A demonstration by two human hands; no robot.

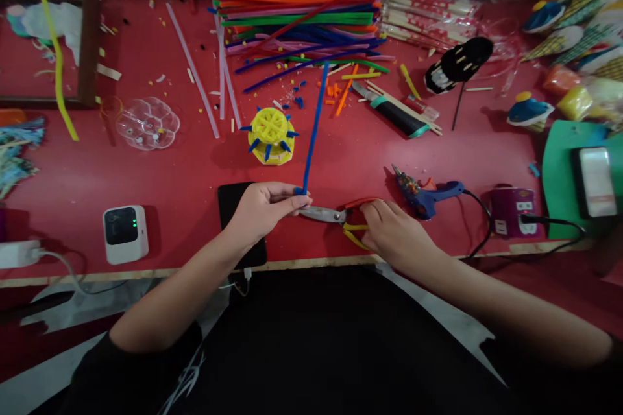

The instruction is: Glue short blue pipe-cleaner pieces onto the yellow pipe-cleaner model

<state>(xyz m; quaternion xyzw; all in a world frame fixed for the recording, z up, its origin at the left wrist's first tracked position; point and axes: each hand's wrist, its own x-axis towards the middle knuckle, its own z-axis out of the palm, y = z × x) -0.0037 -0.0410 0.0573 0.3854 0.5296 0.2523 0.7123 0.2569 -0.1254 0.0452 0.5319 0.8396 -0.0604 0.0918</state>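
In my left hand (pixel 263 211), thumb and fingers pinch the lower end of a blue pipe cleaner (pixel 316 126), which stands up and leans slightly right. My right hand (pixel 396 230) is closed around the handles of a pair of scissors (pixel 324 214), one red and one yellow. The blade tips reach the left fingertips, at the pipe cleaner's lower end; whether they touch it is hidden. Just beyond my left hand sits a yellow wheel-like craft piece (pixel 270 135) with blue spikes around it.
Bundled coloured pipe cleaners (pixel 302 19) lie at the back. A utility knife (pixel 396 113), a glue gun (pixel 423 191) and a purple power box (pixel 513 211) are to the right. A black phone (pixel 231 198) lies under my left wrist, a white device (pixel 125 235) further left.
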